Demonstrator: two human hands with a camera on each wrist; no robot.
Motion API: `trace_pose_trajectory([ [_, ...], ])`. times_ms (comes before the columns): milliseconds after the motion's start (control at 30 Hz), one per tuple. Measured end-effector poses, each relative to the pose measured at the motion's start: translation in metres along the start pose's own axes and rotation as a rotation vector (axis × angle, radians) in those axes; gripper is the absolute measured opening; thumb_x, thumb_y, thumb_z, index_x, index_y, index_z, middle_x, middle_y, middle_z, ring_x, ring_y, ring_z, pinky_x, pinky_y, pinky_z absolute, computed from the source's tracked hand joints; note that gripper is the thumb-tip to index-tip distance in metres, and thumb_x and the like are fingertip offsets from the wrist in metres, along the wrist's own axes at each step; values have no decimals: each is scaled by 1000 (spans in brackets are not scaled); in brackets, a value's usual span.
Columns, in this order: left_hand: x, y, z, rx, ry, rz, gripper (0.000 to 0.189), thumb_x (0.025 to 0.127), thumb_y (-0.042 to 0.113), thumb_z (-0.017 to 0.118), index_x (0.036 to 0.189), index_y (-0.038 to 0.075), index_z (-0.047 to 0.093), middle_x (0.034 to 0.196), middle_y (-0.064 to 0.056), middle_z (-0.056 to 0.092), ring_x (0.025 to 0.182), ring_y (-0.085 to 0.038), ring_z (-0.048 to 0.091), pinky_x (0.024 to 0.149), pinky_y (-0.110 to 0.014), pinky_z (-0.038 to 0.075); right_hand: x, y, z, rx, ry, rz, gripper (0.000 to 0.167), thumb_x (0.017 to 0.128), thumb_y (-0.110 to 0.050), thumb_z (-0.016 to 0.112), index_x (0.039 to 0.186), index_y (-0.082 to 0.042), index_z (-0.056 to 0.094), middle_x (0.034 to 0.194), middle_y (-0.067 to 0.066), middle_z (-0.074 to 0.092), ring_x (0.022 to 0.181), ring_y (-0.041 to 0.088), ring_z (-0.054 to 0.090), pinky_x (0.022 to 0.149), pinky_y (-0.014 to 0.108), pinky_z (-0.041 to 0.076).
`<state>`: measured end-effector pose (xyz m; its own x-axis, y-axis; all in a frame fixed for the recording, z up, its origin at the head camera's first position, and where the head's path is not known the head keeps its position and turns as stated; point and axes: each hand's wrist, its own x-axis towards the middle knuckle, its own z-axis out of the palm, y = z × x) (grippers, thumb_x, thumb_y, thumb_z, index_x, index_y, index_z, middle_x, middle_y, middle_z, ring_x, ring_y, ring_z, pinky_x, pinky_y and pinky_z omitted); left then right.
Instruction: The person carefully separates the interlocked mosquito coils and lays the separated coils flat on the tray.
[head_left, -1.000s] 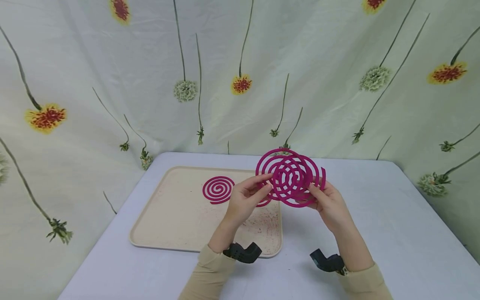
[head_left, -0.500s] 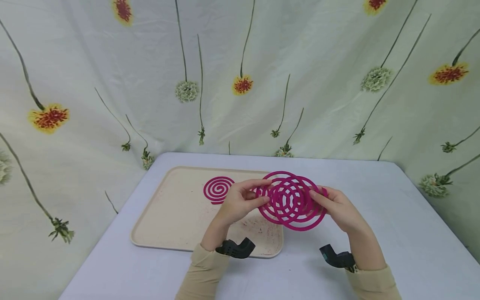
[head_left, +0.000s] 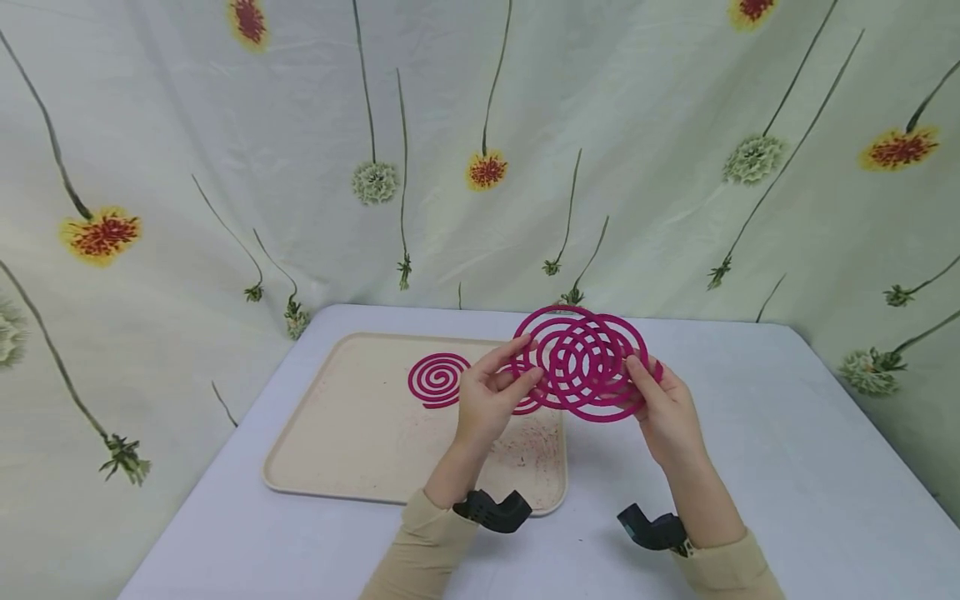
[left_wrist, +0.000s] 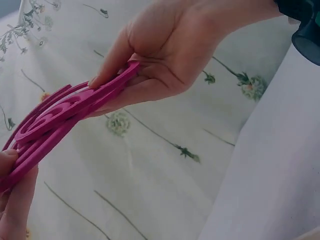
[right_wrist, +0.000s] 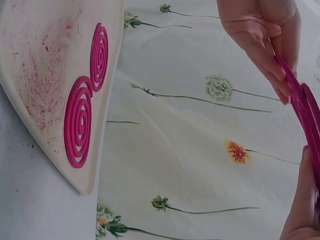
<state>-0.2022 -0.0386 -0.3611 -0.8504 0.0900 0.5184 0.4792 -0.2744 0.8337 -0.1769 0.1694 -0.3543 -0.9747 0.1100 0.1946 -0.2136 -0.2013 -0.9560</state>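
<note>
Magenta mosquito coils (left_wrist: 52, 140), overlapping one another in a flat spiral stack, are held up above the table between both hands. My left hand (head_left: 482, 406) pinches their left edge between thumb and fingers. At the right edge, my right hand (head_left: 667, 414) grips them, thumb on the near face and fingers behind. Seen edge-on in the left wrist view, the coils lie in layers with thin gaps. On the tray, one coil (head_left: 438, 380) lies flat; a second coil (right_wrist: 78, 125) is partly hidden behind my left hand in the head view.
The beige tray (head_left: 337, 433) stands left of centre on the white-covered table (head_left: 750, 417), with magenta crumbs scattered toward its right end. A flower-printed cloth (head_left: 480, 233) hangs behind the table. Black cameras are strapped to both wrists.
Both hands dip with the coils half a second ago, then rise to about their earlier height. The held coils tilt more upright again, and both hands keep their hold. The tray coils stay put.
</note>
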Motion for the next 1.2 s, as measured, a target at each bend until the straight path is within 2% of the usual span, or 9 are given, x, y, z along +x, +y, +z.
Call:
trace_pose_trajectory([
  [133, 0, 0, -5, 21, -79, 0, 38, 86, 0, 65, 124, -3, 57, 116, -20, 57, 98, -34, 64, 77, -37, 54, 1, -3, -4, -50, -65, 13, 29, 97, -21, 53, 118, -2, 51, 102, -4, 63, 93, 10, 63, 82, 23, 52],
  [333, 2, 1, -28, 131, -461, -43, 36, 83, -5, 66, 119, -6, 59, 112, -21, 59, 83, -24, 64, 73, -34, 56, 8, -8, -34, -407, -528, 24, 31, 96, -12, 52, 113, 14, 56, 85, 4, 69, 74, 18, 66, 71, 28, 56],
  [400, 2, 2, -30, 154, -528, -54, 37, 84, -5, 66, 120, -6, 59, 112, -21, 59, 82, -28, 64, 72, -35, 56, 10, -8, -40, -458, -648, 16, 26, 96, -10, 51, 107, 12, 58, 81, 9, 68, 69, 22, 66, 68, 30, 57],
  [467, 2, 2, -30, 157, -539, -75, 38, 84, -4, 65, 121, -6, 58, 114, -18, 59, 87, -31, 65, 75, -36, 56, 11, -8, -41, -472, -688, -10, 23, 97, -9, 50, 104, 11, 60, 80, 12, 68, 69, 23, 65, 67, 31, 57],
  [533, 2, 3, -29, 166, -499, -84, 38, 85, -5, 64, 122, -6, 58, 116, -18, 59, 88, -34, 64, 75, -36, 56, 11, -7, -40, -463, -647, -35, 24, 97, -9, 50, 105, 11, 60, 82, 12, 68, 70, 23, 66, 67, 30, 57],
  [733, 1, 1, -20, 158, -304, -93, 38, 88, -1, 62, 126, -1, 58, 119, -17, 60, 95, -32, 64, 78, -33, 55, 7, -5, -28, -413, -377, -63, 32, 97, -14, 52, 113, 14, 56, 87, 3, 69, 76, 17, 67, 71, 26, 55],
  [900, -1, -2, -11, 126, -185, -56, 40, 90, 2, 61, 130, 3, 56, 120, -15, 59, 97, -24, 64, 79, -34, 54, 5, -3, -16, -223, -158, -43, 32, 97, -20, 53, 114, 6, 58, 93, -5, 68, 85, 13, 65, 77, 23, 54],
  [1067, -2, -6, -5, 95, -231, 2, 54, 90, -2, 58, 140, 8, 43, 120, -17, 56, 95, -24, 62, 79, -34, 55, 2, -1, -4, 41, -17, -52, 14, 96, -18, 54, 103, -17, 66, 98, -3, 66, 88, 11, 65, 80, 25, 53],
  [1200, -1, -7, -6, 65, -327, 12, 63, 90, -4, 57, 146, 12, 34, 117, -19, 54, 88, -30, 62, 77, -36, 55, 2, 0, -1, 127, -9, -59, 14, 96, -17, 53, 103, -17, 65, 100, -2, 65, 90, 11, 65, 82, 26, 52],
])
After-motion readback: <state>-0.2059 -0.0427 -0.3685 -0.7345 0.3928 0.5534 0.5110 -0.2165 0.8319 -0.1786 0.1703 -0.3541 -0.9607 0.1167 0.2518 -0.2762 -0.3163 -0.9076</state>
